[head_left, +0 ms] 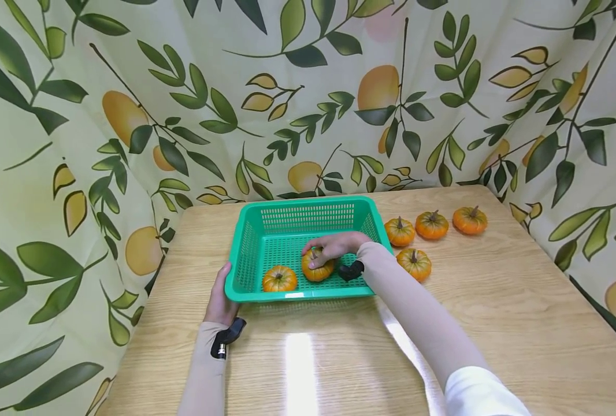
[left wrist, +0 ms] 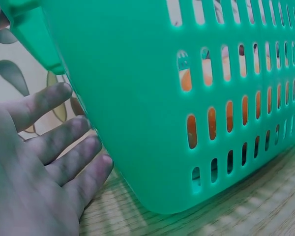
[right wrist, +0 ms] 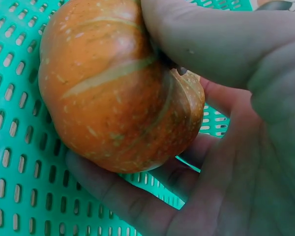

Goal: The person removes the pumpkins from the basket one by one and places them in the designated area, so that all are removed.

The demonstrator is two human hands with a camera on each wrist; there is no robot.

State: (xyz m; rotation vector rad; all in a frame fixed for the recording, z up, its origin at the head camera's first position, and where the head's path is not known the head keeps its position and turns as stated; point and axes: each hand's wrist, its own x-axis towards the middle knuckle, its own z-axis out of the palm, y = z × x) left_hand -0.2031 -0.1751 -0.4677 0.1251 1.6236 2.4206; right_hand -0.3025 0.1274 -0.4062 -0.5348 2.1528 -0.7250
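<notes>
A green plastic basket stands on the wooden table. Inside it my right hand grips a small orange pumpkin, fingers and thumb curled round it; the right wrist view shows the pumpkin just over the basket floor. A second pumpkin lies in the basket's near left corner. My left hand rests with straight fingers against the basket's near left wall, thumb at the rim.
Several more small pumpkins lie on the table right of the basket: one close by and three in a row behind. Leaf-and-lemon patterned cloth walls in the table at the back and both sides.
</notes>
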